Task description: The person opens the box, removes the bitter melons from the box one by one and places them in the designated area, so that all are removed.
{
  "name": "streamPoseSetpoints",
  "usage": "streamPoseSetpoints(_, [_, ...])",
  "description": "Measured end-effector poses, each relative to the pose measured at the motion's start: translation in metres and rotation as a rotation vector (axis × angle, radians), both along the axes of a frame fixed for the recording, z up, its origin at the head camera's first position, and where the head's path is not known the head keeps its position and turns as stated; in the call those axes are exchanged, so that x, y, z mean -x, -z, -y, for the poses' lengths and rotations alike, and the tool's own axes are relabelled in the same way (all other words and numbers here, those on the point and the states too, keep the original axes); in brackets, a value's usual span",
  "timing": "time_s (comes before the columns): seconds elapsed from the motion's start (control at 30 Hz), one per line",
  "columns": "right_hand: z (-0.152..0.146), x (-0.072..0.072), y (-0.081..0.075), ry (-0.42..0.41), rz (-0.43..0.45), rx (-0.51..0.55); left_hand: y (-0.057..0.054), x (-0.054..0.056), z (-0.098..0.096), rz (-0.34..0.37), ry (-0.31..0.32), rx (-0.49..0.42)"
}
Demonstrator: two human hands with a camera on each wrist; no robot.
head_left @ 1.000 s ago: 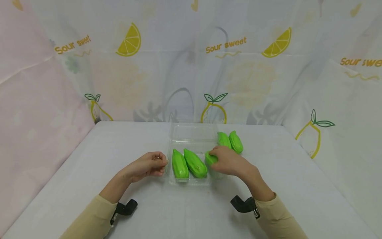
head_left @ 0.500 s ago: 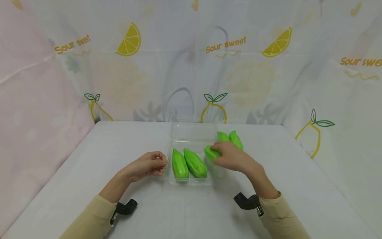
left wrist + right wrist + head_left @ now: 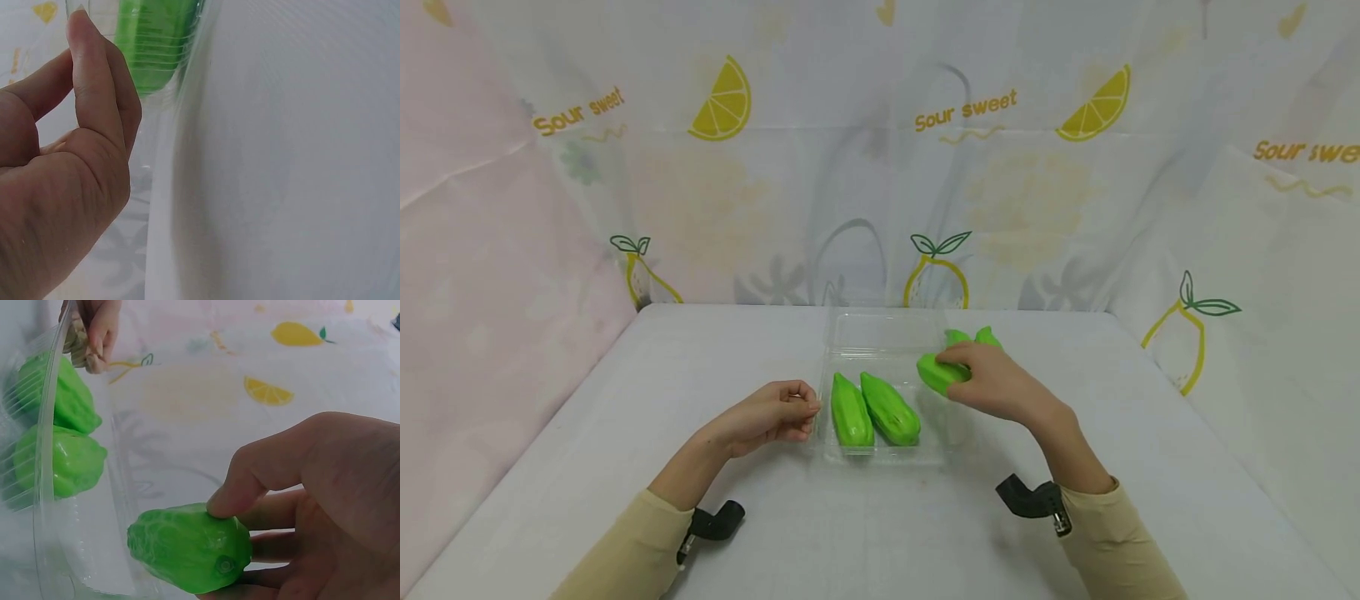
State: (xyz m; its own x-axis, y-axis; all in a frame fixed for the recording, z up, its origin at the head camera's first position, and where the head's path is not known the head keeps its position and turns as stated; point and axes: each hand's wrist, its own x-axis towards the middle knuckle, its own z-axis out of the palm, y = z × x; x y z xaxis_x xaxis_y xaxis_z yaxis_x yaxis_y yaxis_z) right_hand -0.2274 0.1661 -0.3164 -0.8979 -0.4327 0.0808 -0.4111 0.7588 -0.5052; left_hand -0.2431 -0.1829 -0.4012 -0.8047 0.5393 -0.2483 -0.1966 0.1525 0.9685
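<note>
A clear plastic box (image 3: 880, 457) stands on the table with its lid (image 3: 887, 332) folded back. My left hand (image 3: 782, 411) pinches the box's left rim between thumb and fingers. Two long, bright green fruits (image 3: 852, 412) with tapered tips lie side by side in the box's left and middle parts. My right hand (image 3: 1000, 383) grips another green fruit (image 3: 190, 547) between thumb and fingers, over the right side of the box. In the right wrist view its surface is wrinkled and glossy, with a round mark on the near end.
Two more green fruits (image 3: 988, 336) lie on the table just behind the box's right side, partly hidden by my right hand. A white cloth (image 3: 700, 350) covers the table. A printed lemon curtain (image 3: 880, 192) rises behind it.
My right hand has moved back and to the right with the green fruit in it, from low in the box's right part. My left hand keeps its place at the rim.
</note>
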Motion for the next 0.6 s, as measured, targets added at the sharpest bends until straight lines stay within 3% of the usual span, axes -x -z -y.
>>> streamPoseSetpoints(0.6, [-0.016, 0.003, -0.01, 0.05, -0.04, 0.041, -0.001, 0.001, 0.0, -0.007, 0.016, -0.002])
